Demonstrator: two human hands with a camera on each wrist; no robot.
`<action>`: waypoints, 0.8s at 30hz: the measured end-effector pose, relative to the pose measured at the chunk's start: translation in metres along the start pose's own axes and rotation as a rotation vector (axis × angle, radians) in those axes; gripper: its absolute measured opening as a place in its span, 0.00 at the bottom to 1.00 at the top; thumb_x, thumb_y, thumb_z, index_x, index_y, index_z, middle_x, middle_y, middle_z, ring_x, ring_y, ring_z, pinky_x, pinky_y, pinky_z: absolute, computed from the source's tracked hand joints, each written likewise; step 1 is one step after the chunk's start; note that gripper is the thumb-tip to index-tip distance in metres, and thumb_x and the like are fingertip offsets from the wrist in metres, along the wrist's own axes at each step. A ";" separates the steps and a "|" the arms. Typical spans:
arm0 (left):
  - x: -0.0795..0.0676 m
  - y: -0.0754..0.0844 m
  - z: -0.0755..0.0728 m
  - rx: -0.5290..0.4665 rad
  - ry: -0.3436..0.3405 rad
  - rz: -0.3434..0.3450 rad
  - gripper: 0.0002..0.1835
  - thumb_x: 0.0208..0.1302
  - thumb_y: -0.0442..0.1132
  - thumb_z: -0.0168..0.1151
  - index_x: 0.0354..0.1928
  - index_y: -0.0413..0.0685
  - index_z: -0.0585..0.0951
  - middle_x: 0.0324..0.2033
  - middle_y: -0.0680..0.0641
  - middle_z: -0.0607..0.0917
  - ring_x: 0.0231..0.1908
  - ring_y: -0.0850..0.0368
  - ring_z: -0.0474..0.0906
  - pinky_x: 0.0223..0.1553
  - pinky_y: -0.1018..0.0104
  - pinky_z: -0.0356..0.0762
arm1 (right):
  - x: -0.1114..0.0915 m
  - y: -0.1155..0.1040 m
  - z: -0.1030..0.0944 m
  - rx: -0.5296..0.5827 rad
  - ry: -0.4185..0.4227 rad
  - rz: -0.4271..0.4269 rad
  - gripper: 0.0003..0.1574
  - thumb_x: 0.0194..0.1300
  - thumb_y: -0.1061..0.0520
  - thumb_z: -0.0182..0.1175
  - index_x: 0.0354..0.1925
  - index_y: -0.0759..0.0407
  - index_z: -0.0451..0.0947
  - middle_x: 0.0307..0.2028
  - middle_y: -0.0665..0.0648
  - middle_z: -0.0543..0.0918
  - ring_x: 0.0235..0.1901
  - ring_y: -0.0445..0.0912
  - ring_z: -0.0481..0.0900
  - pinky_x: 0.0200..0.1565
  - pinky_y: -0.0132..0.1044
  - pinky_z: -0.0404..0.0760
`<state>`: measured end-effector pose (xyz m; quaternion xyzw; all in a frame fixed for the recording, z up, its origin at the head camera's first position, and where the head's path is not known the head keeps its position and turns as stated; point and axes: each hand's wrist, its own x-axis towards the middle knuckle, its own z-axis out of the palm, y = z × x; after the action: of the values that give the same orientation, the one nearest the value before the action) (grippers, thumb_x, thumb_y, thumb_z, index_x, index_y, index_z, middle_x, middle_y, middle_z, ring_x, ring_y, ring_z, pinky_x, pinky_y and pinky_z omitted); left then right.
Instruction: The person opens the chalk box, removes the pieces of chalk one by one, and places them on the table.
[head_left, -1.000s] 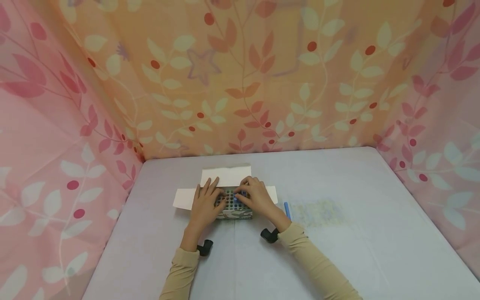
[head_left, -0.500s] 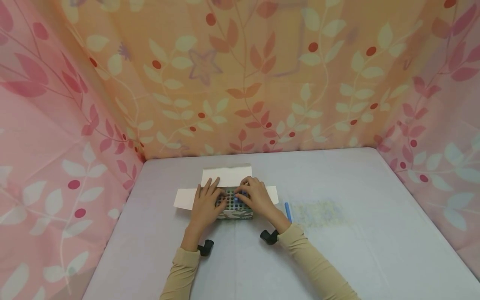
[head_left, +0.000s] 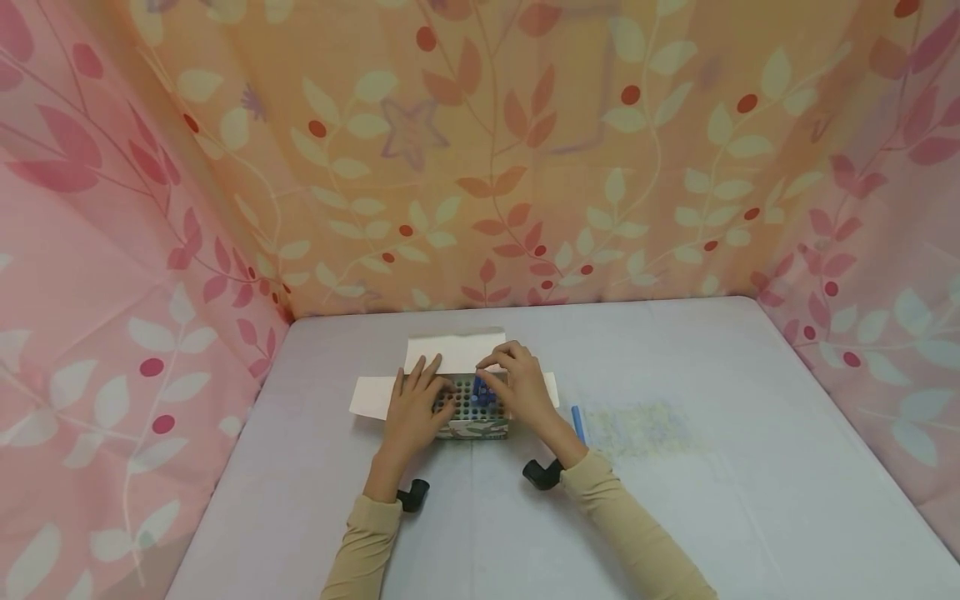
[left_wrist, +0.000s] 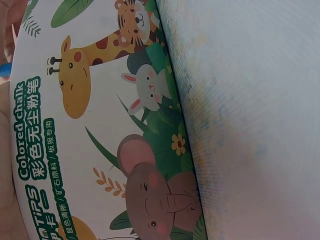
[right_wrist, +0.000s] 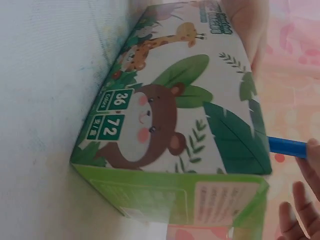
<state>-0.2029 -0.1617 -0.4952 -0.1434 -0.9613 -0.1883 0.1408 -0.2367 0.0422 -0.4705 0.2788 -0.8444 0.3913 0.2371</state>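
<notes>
An open chalk box (head_left: 472,430), printed with animals and the words "Colored chalk", sits on the table. Rows of round holes (head_left: 462,408) fill its top, and a few blue sticks stand at the right end. My right hand (head_left: 521,387) pinches a blue chalk stick (right_wrist: 287,146) between thumb and fingertips; it stands upright over the box. My left hand (head_left: 412,408) rests on the box's left part with fingers spread and extended. In the left wrist view the printed side of the box (left_wrist: 110,120) fills much of the frame, hiding most of the hand.
White flaps (head_left: 457,350) fold out at the back and both ends of the box. A lone blue stick (head_left: 577,425) lies right of my right wrist, near a smudged chalk patch (head_left: 637,429) on the white table (head_left: 750,500). Patterned curtains (head_left: 480,167) surround the table.
My right hand has lifted slightly up and to the right, with the blue chalk stick raised in its fingertips. My left hand keeps its place on the box.
</notes>
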 end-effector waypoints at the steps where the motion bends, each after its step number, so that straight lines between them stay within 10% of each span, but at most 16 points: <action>1: 0.000 0.000 0.000 0.001 -0.002 0.000 0.09 0.61 0.52 0.54 0.40 0.61 0.78 0.69 0.50 0.61 0.71 0.47 0.47 0.70 0.42 0.36 | 0.000 0.001 -0.001 0.026 0.021 0.005 0.05 0.56 0.54 0.66 0.34 0.51 0.82 0.38 0.52 0.75 0.37 0.47 0.72 0.40 0.44 0.72; 10: 0.000 -0.001 -0.001 0.005 -0.034 -0.015 0.09 0.62 0.52 0.54 0.41 0.61 0.77 0.70 0.52 0.58 0.71 0.50 0.44 0.71 0.46 0.33 | 0.002 -0.014 -0.029 0.266 0.138 0.043 0.06 0.55 0.62 0.65 0.34 0.61 0.81 0.38 0.60 0.74 0.39 0.50 0.72 0.40 0.42 0.74; 24: 0.000 -0.002 0.001 -0.006 -0.024 -0.012 0.09 0.62 0.51 0.54 0.41 0.62 0.77 0.70 0.53 0.58 0.71 0.51 0.44 0.71 0.46 0.34 | -0.001 -0.024 -0.067 0.242 0.173 0.125 0.05 0.54 0.65 0.65 0.32 0.65 0.80 0.37 0.65 0.75 0.38 0.56 0.72 0.41 0.32 0.71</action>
<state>-0.2040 -0.1630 -0.4968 -0.1402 -0.9633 -0.1901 0.1278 -0.2079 0.0829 -0.4201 0.2174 -0.7832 0.5267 0.2488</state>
